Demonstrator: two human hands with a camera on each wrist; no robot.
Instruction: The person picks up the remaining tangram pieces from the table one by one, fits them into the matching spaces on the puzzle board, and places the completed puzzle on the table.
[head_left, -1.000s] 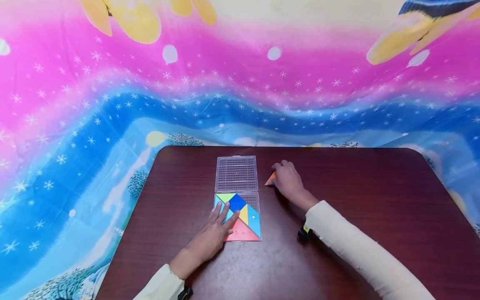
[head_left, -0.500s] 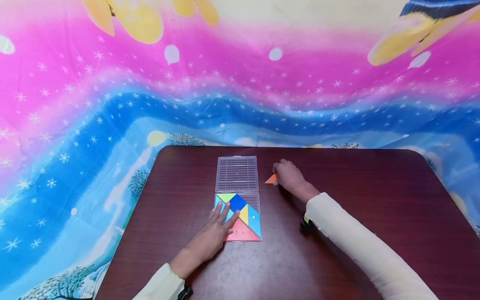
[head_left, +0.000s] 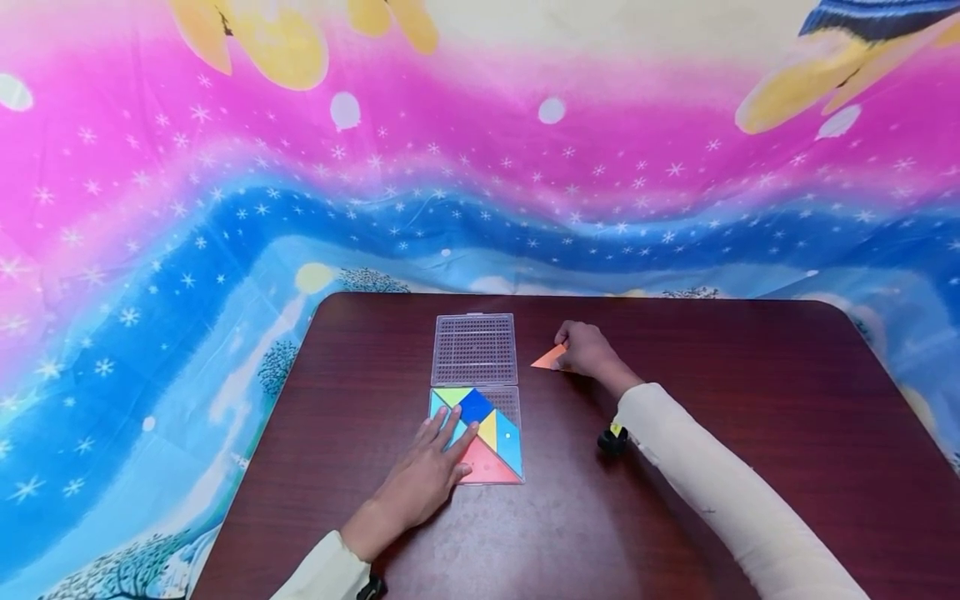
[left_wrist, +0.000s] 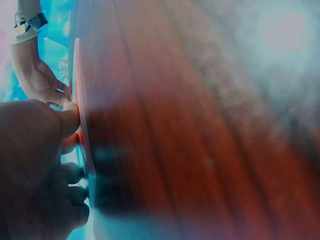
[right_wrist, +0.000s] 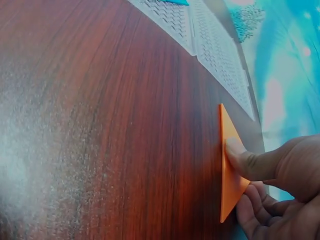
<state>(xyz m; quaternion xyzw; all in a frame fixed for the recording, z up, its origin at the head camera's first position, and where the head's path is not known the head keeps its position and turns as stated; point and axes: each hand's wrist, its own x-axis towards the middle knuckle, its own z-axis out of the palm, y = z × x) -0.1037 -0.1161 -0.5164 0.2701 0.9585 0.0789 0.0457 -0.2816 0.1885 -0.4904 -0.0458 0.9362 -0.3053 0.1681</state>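
In the head view my left hand [head_left: 420, 479] rests with spread fingers on the tangram pieces in the near half of a clear plastic case [head_left: 511, 402]. Around its fingers show a green piece [head_left: 452, 395], a blue square [head_left: 476, 407], a yellow triangle [head_left: 487, 431], a light blue piece [head_left: 510, 443] and a large red triangle [head_left: 491, 465]. Beyond the case's right side, my right hand [head_left: 589, 350] pinches an orange triangle [head_left: 546, 359]. In the right wrist view, the thumb lies on the face of the orange triangle [right_wrist: 231, 192]; the fingers behind it are partly hidden.
The case's gridded other half [head_left: 474, 350] lies flat behind the pieces, joined to the near half. All stands on a dark reddish-brown wooden table [head_left: 750, 375]. A colourful patterned cloth [head_left: 480, 167] hangs behind the table's far edge.
My right hand has shifted slightly to the right, and more of the orange triangle shows beside its fingers, turned somewhat. The left hand has stayed almost still on the pieces.
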